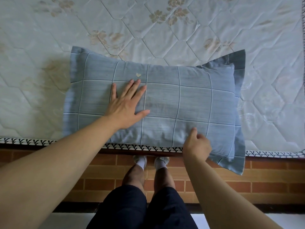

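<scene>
A blue-grey pillow (pixel 173 100) in a checked case with white lines and a small heart lies across the near edge of a bare quilted mattress (pixel 165 27). Its right flap hangs over the mattress edge. My left hand (pixel 127 103) lies flat on the pillow's left-middle, fingers straight and spread. My right hand (pixel 197 144) is at the pillow's near edge, right of centre, with its fingers curled down at the fabric; whether it pinches the case is hidden by the hand itself.
The mattress has a black-and-white trimmed border (pixel 33 141) along its near side. Below it runs a brick-patterned bed base (pixel 231 179). My legs and white shoes (pixel 148 161) stand close against the base.
</scene>
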Motion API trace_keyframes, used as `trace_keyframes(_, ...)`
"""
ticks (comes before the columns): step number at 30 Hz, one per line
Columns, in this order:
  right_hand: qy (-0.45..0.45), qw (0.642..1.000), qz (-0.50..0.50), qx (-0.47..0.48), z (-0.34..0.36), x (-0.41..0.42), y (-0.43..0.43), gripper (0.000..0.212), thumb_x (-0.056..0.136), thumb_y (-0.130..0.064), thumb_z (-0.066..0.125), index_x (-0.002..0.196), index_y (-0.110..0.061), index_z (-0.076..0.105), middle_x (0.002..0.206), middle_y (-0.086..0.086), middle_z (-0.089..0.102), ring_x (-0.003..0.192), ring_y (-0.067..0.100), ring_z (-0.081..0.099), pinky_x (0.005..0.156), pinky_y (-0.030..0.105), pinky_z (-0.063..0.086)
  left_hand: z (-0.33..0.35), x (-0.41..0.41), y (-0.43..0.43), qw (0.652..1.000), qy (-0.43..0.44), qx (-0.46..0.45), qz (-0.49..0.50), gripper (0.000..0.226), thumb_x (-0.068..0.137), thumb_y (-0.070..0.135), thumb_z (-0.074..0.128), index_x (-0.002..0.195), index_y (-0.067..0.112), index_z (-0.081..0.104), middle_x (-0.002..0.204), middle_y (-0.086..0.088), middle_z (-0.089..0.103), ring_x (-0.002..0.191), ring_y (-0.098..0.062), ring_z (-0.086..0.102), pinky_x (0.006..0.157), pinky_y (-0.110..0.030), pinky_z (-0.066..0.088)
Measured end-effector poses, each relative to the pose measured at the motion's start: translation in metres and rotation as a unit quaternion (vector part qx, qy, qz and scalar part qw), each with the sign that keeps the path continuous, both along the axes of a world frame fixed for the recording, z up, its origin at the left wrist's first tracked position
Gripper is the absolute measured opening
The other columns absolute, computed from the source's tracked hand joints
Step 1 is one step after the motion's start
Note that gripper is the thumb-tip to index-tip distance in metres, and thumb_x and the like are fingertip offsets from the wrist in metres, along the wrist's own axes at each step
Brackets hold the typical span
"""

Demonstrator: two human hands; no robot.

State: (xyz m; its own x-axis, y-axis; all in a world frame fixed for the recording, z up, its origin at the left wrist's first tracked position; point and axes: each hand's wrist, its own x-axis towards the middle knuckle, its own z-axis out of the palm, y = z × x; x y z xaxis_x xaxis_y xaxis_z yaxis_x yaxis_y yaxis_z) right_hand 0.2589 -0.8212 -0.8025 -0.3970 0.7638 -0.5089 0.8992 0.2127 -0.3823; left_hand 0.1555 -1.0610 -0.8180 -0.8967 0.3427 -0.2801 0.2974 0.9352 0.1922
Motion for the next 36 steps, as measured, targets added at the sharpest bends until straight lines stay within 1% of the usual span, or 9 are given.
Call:
trace_keyframes(1, 0.041, 0.997, 0.052, 0.029, 0.005, -0.008, 0.0, 0.048, 0.095, -0.054, 0.044, 0.071, -0.016, 0.06, 0.077, 0.005, 0.065, 0.087, 0.035, 0.062, 0.073, 0.039, 0.044, -0.002, 0.001, 0.0, 1.0, -0.001, -0.007, 0.002, 0.098, 0.085, 0.085, 0.025, 0.162, 0.031, -0.003, 0.17, 0.005, -0.013, 0.156, -0.015, -0.015, 0.118, -0.068, -0.005)
trace_keyframes(3, 0.096, 0.971, 0.195, 0.102, 0.009, -0.028, -0.001, 0.044, 0.092, -0.059, 0.05, 0.109, -0.021, 0.066, 0.116, 0.005, 0.066, 0.109, 0.033, 0.055, 0.086, 0.041, 0.042, -0.007, 0.003, 0.001, 1.0, -0.003, -0.025, 0.008, 0.11, 0.076, 0.095, 0.022, 0.161, 0.033, -0.011, 0.169, 0.004, -0.02, 0.154, -0.016, -0.021, 0.116, -0.07, -0.008)
trace_keyframes(5, 0.104, 0.918, 0.348, 0.161, 0.009, -0.051, -0.005, 0.075, 0.088, -0.069, 0.05, 0.149, -0.027, 0.039, 0.156, 0.007, 0.041, 0.134, 0.034, 0.038, 0.107, 0.049, 0.033, -0.012, 0.004, 0.002, 0.999, -0.001, -0.039, 0.013, 0.122, 0.067, 0.103, 0.02, 0.159, 0.034, -0.018, 0.167, 0.003, -0.026, 0.153, -0.017, -0.026, 0.114, -0.071, -0.01)
trace_keyframes(7, 0.09, 0.868, 0.454, 0.183, 0.004, -0.073, -0.011, 0.093, 0.085, -0.079, 0.042, 0.159, -0.03, 0.013, 0.168, 0.007, 0.014, 0.15, 0.034, 0.017, 0.118, 0.055, 0.018, -0.02, 0.005, 0.002, 0.998, 0.002, -0.052, 0.03, 0.13, 0.059, 0.108, 0.019, 0.157, 0.034, -0.023, 0.165, 0.002, -0.03, 0.152, -0.019, -0.028, 0.112, -0.073, -0.011)
trace_keyframes(11, 0.016, 0.798, 0.568, 0.203, -0.028, -0.096, -0.012, 0.104, 0.081, -0.091, 0.017, 0.161, -0.028, 0.002, 0.17, 0.006, -0.002, 0.155, 0.035, -0.004, 0.119, 0.067, 0.0, -0.038, 0.006, 0.001, 0.997, 0.022, -0.066, 0.047, 0.136, 0.054, 0.11, 0.016, 0.158, 0.032, -0.022, 0.166, -0.001, -0.028, 0.153, -0.02, -0.026, 0.112, -0.073, -0.009)
trace_keyframes(15, -0.014, 0.784, 0.578, 0.227, -0.061, -0.094, -0.013, 0.105, 0.081, -0.092, 0.007, 0.162, -0.025, 0.003, 0.17, 0.009, 0.0, 0.155, 0.035, -0.007, 0.116, 0.07, -0.002, -0.059, 0.006, 0.002, 0.995, 0.04, -0.073, 0.047, 0.136, 0.055, 0.109, 0.016, 0.16, 0.031, -0.016, 0.168, -0.002, -0.021, 0.154, -0.02, -0.021, 0.112, -0.073, -0.007)
trace_keyframes(23, -0.035, 0.778, 0.581, 0.236, -0.102, -0.094, -0.02, 0.104, 0.083, -0.09, 0.008, 0.162, -0.023, 0.0, 0.17, 0.01, -0.001, 0.155, 0.036, -0.01, 0.115, 0.072, -0.002, -0.097, 0.014, -0.005, 0.992, 0.101, -0.069, 0.013, 0.13, 0.065, 0.104, 0.029, 0.164, 0.023, 0.008, 0.171, -0.007, -0.003, 0.157, -0.024, -0.004, 0.113, -0.075, 0.003)
trace_keyframes(29, -0.042, 0.782, 0.577, 0.232, -0.094, -0.099, -0.02, 0.107, 0.079, -0.092, 0.005, 0.161, -0.024, -0.006, 0.17, 0.009, -0.006, 0.154, 0.036, -0.013, 0.114, 0.072, -0.003, -0.084, 0.015, -0.003, 0.992, 0.108, -0.069, 0.017, 0.122, 0.071, 0.099, 0.027, 0.163, 0.022, 0.008, 0.171, -0.008, -0.002, 0.157, -0.024, -0.001, 0.114, -0.074, 0.005)
trace_keyframes(36, 0.015, 0.796, 0.552, 0.25, -0.053, -0.089, 0.003, 0.11, 0.074, -0.099, 0.013, 0.161, -0.032, 0.004, 0.17, 0.005, -0.003, 0.154, 0.038, -0.012, 0.113, 0.075, -0.005, -0.054, 0.03, -0.023, 0.988, 0.129, -0.043, 0.074, 0.121, 0.072, 0.096, 0.031, 0.164, 0.023, 0.004, 0.171, -0.006, -0.003, 0.157, -0.027, -0.001, 0.112, -0.077, 0.006)
